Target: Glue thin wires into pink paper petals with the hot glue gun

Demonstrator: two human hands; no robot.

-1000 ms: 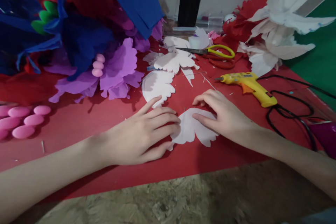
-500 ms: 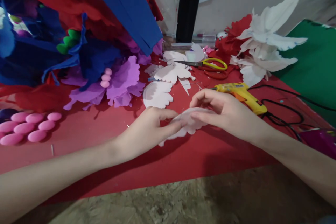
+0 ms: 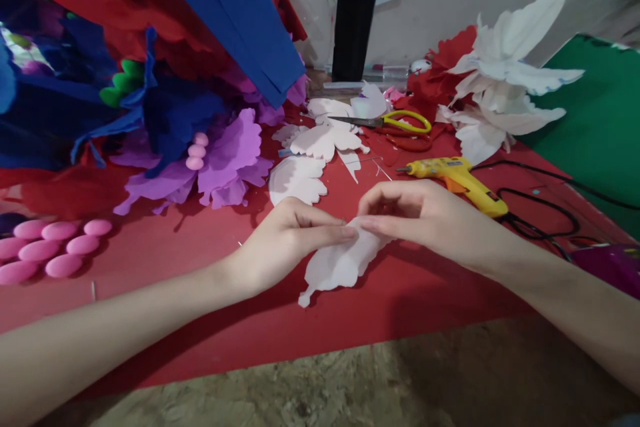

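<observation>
A white scalloped butterfly-wing cutout (image 3: 337, 263), thin like paper or felt, is held just above the red tabletop (image 3: 280, 327). My left hand (image 3: 283, 243) pinches its upper edge between thumb and fingers. Close beside it, my right hand (image 3: 410, 213) grips the same edge, its thumb on the near side and its fingertips partly hidden behind. The cutout hangs toward me, with a small knobbed tip at its lower left. Beyond my hands lie more white cutouts (image 3: 297, 180), some stacked. A yellow glue gun (image 3: 465, 180) rests just past my right hand.
Yellow-handled scissors (image 3: 407, 121) lie across the white pieces. Pink oval beads (image 3: 40, 250) sit at left, below purple (image 3: 230, 160) and blue butterflies (image 3: 185, 113). A black phone (image 3: 355, 27) leans on the wall. White butterflies (image 3: 510, 73) and a black cord (image 3: 545, 237) are at right.
The white cutout has tilted down toward me, so more of its face and its lower-left tip show. My fingers have come closer together along its upper edge.
</observation>
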